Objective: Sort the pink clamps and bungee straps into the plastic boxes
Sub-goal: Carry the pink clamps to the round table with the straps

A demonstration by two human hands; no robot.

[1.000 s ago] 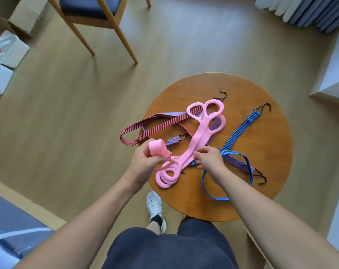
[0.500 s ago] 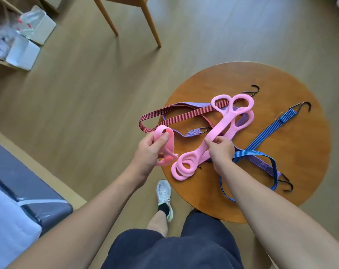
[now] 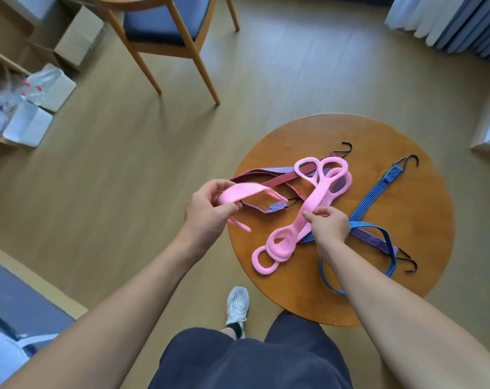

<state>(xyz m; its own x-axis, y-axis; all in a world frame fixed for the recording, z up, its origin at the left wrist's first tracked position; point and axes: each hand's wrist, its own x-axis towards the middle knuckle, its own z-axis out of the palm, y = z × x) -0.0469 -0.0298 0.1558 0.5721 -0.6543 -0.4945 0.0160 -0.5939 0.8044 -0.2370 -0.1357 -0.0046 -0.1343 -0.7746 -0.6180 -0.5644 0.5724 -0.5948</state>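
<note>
- Left grip [image 3: 207, 210] pinches one pink clamp [image 3: 239, 192] over the table [image 3: 294, 141] at its left edge.
- Right grip [image 3: 329, 224] pinches the stacked clamps [image 3: 316, 192] mid-table.
- Risk: lifting them could snag the bungee straps [image 3: 375, 192] tangled underneath and drag the hooks off the table.

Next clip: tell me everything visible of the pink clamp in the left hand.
The pink clamp looks like smooth plastic: a broad curved band with two thin prongs, one pointing toward the bungee straps, one downward. Motion blur hides finer detail. The left hand grips it, lifted at the left edge of the round table, apart from the other pink clamps lying there.
</note>
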